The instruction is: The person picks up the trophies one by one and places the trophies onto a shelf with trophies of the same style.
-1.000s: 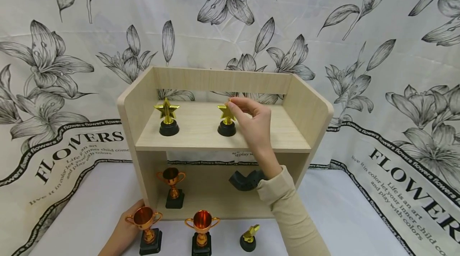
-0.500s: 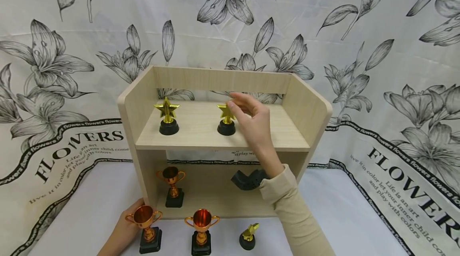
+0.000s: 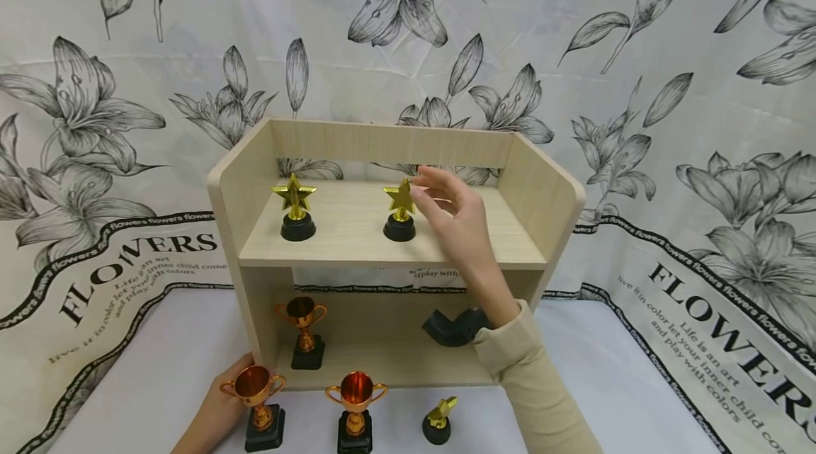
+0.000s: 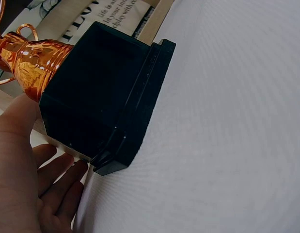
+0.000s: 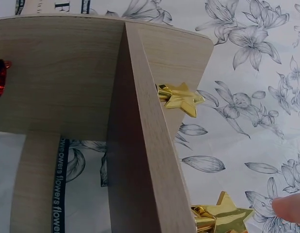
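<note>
In the head view, my right hand (image 3: 462,227) is raised over the top shelf, thumb and fingers loosely bent just right of a gold star trophy (image 3: 400,202). In the right wrist view, a fingertip (image 5: 290,208) shows a gap from that star (image 5: 232,217). A second gold star trophy (image 3: 297,210) stands upright to its left. My left hand (image 3: 219,401) is low at the shelf unit's left side, partly hidden behind a bronze cup trophy (image 3: 260,401). In the left wrist view, its relaxed fingers (image 4: 67,189) lie beside the trophy's black base (image 4: 91,92).
The two-tier wooden shelf unit (image 3: 382,262) stands on a white tabletop (image 3: 172,341). A bronze cup trophy (image 3: 307,330) is on its lower level. Another cup (image 3: 355,404) and a small gold star trophy (image 3: 438,420) stand in front. A dark curved piece (image 3: 449,328) sits by my right wrist.
My right hand has let go of the star trophy's tip and drawn slightly to the right. The star stays upright on the top shelf. My left hand has hardly moved.
</note>
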{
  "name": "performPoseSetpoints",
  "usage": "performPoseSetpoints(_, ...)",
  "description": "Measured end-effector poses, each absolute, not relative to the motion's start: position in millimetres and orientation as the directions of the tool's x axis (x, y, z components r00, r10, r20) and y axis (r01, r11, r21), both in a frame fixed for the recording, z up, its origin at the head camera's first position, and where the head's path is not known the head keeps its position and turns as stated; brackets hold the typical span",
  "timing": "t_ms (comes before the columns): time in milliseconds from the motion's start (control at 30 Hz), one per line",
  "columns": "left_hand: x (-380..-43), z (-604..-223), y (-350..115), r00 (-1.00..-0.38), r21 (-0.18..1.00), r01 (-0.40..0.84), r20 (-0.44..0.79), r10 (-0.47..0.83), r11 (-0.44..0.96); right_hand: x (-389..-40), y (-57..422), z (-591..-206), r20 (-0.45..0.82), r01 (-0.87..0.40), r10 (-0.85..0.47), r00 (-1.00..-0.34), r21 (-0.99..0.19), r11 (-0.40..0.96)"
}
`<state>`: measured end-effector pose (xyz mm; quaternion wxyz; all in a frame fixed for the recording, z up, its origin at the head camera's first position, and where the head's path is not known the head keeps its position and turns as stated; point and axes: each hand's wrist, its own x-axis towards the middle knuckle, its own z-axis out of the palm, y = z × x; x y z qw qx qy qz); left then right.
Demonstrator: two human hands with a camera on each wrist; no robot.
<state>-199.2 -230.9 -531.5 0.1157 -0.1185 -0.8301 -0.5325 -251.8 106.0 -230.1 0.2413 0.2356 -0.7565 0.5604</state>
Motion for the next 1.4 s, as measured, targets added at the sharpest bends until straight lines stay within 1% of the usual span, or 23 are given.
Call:
performPoseSetpoints(267, -198.9, -528.9, -229.4, -0.954, 0.865, 0.296, 0.289, 0.080, 0.406, -242.0, 109.5, -228.7, 0.633, -0.637, -0.104, -0.767, -0.733, 0.239)
performPoseSetpoints(600, -196.6, -528.5, -229.3, -0.979, 0.892, 0.203, 0.194, 0.063, 0.403, -228.7, 113.9, -234.0, 0.606, -0.616, -0.113, -0.788, -0.770, 0.165)
performPoseSetpoints(933, -196.9, -527.4, -230.0, -0.981, 0.889, 0.195, 0.183, 0.069, 0.415, -206.0, 119.3, -240.4, 0.610, -0.626, -0.141, -0.779, -0.760, 0.172)
performPoseSetpoints(1200, -195.8, -525.6, -229.9, -0.966, 0.883, 0.259, 0.247, 0.082, 0.392, -187.7, 126.6, -246.5, 0.605, -0.625, -0.162, -0.780, -0.764, 0.160)
performPoseSetpoints(1400, -195.9, -526.5, -230.0, -0.966, 0.888, 0.256, 0.245, 0.078, 0.382, -177.1, 133.8, -251.2, 0.617, -0.639, -0.176, -0.767, -0.760, 0.117)
